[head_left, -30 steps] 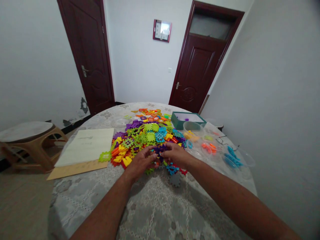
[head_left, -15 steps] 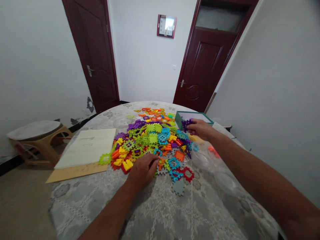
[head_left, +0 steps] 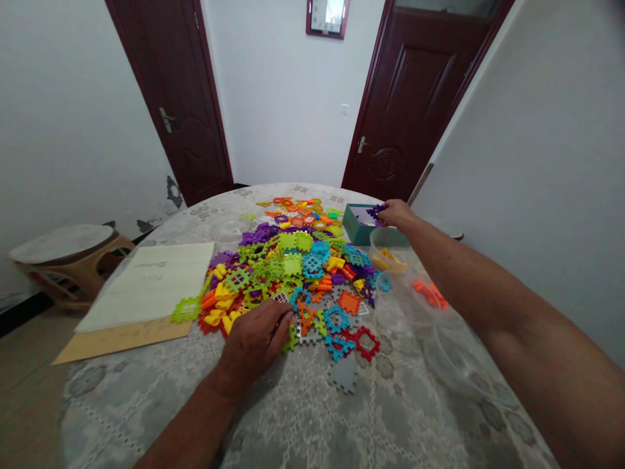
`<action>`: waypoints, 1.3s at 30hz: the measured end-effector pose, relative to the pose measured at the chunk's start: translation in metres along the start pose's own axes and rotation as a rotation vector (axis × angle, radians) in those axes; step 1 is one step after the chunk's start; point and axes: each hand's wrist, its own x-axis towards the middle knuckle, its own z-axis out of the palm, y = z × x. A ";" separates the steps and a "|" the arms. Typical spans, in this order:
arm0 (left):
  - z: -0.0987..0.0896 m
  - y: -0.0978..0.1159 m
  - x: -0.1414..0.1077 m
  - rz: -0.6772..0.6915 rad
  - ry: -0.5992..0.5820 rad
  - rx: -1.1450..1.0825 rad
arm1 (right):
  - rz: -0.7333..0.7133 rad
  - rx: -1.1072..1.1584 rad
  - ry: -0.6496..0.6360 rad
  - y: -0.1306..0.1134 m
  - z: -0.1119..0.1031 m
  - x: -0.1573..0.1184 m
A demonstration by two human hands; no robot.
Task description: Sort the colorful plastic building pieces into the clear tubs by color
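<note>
My right hand (head_left: 396, 215) pinches a purple toothed plastic building piece (head_left: 377, 212) above the near wall of a green box (head_left: 359, 229). Purple also shows inside the box. At the near left edge of a heap of colourful interlocking plastic pieces (head_left: 293, 264), my left hand (head_left: 256, 339) lies with its fingers curled together. Whatever they may hold is hidden. Close to its fingertips are an orange piece (head_left: 306, 320) and a blue square piece (head_left: 336, 318). A red frame piece (head_left: 366, 343) and a grey square (head_left: 344, 376) lie to its right.
Clear round tubs stand on the right, one with yellow pieces (head_left: 388, 258), another with orange pieces (head_left: 430, 293). Paper sheets (head_left: 151, 280) and a brown envelope (head_left: 122, 339) lie on the left of the patterned tablecloth (head_left: 390, 417). A stool (head_left: 63, 244) stands beyond the table's left side.
My right hand has moved away from me and slightly right, carrying the purple piece over the box. The view has tipped downward. My left hand stays by the heap with fingers curled.
</note>
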 end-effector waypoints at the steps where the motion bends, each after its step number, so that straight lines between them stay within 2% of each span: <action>1: -0.001 0.000 0.000 -0.001 0.007 0.007 | -0.003 -0.045 -0.001 0.001 0.003 0.005; 8: -0.004 -0.005 0.001 -0.016 0.031 0.053 | -0.021 -0.200 -0.077 0.005 0.022 0.026; 13: -0.007 -0.007 0.001 -0.032 0.045 0.118 | -0.059 -0.207 -0.115 -0.003 0.023 0.020; 15: -0.007 -0.008 0.000 -0.035 0.045 0.149 | -0.107 -0.221 -0.122 -0.013 0.021 0.008; 18: -0.005 -0.008 -0.002 -0.040 0.036 0.190 | -0.262 -0.264 -0.135 -0.035 0.017 -0.020; 22: -0.002 -0.008 -0.004 -0.038 0.045 0.200 | -0.525 -0.373 -0.212 -0.063 0.012 -0.074; 24: -0.001 -0.006 -0.004 -0.039 0.053 0.183 | -0.592 -0.435 -0.290 -0.069 0.013 -0.102; 27: 0.001 -0.002 -0.005 -0.033 0.054 0.127 | -0.582 -0.545 -0.363 -0.067 0.022 -0.136; 30: 0.004 0.004 -0.004 -0.016 0.043 0.078 | -0.508 -0.681 -0.384 -0.058 0.037 -0.155; 34: 0.008 0.009 -0.005 -0.007 0.035 0.057 | -0.427 -0.769 -0.408 -0.045 0.052 -0.156; 39: 0.013 0.012 -0.009 -0.026 0.033 0.037 | -0.339 -0.813 -0.452 -0.034 0.059 -0.148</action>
